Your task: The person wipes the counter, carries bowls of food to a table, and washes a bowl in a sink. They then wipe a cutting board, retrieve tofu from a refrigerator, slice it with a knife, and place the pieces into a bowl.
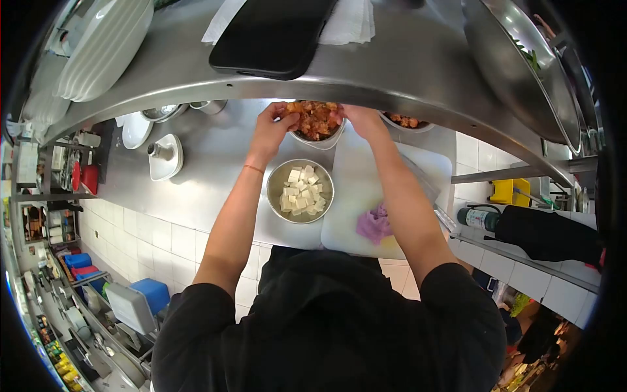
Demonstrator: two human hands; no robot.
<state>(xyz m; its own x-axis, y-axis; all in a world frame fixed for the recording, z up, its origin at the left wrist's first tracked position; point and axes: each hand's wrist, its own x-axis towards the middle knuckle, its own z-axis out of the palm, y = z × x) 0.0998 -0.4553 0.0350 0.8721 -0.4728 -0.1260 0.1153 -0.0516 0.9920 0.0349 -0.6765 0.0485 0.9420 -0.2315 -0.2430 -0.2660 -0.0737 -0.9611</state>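
Note:
Both my hands are at a bowl of reddish-brown chunks (317, 121), just under the shelf edge. My left hand (274, 129) is at its left side, fingers bent and thumb over the rim by the chunks. On the right side is my right hand (359, 121), its fingertips at the chunks and partly hidden by them and the shelf. What either hand grips, if anything, is too small to make out. Nearer to me stands a metal bowl (273, 199) with white cubes (304, 191). A purple cloth (374, 224) lies on the white cutting board (346, 189).
A steel shelf (405, 72) crosses above the counter, with a black phone (271, 36), napkins and stacked white plates (108, 49). Another bowl of chunks (406, 121) stands to the right. White dishes (166, 158) are at the left. A blade-like metal tool (421, 179) lies beside my right forearm.

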